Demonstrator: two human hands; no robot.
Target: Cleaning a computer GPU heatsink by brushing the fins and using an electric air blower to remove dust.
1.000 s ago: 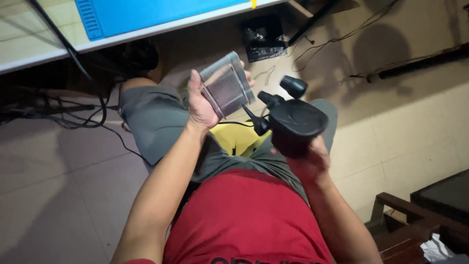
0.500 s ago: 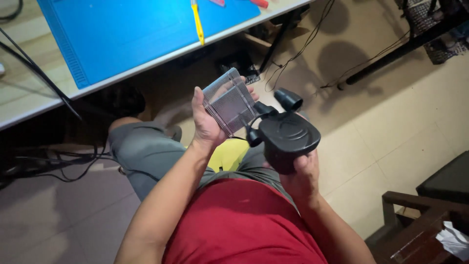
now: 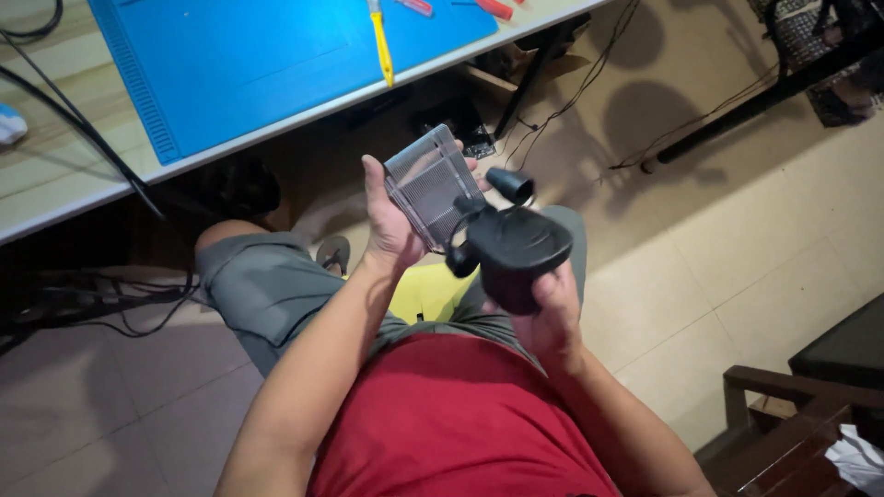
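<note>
Your left hand (image 3: pixel 394 221) is raised in front of your chest, forearm angling up from the lower left, wrist bent slightly back. It is closed around the near edge of a flat, clear ribbed panel (image 3: pixel 431 184), thumb along the left side and fingertips just showing past the right edge. The panel stands tilted, its broad face turned toward you, over your lap and just below the table's edge (image 3: pixel 276 124).

Your right hand (image 3: pixel 543 308) comes up from the lower right, forearm running along your red shirt (image 3: pixel 451 423). It grips the underside of a rounded black blower (image 3: pixel 516 248) (fingers wrapped under the body, thumb on the near side), so this hand too is closed on what it holds. The blower's short black nozzle (image 3: pixel 511 184) points up and away from you, just beside the panel's right edge; from this view you cannot tell whether the two touch. A small black knob or plug sticks out of the blower's left side, below the panel.

Both things sit close together above your knees, over the grey shorts (image 3: pixel 267 285) and a yellow thing (image 3: pixel 428 290) in your lap. On the table above lie a blue mat (image 3: pixel 258 55) and a yellow tool (image 3: pixel 380 41).
</note>
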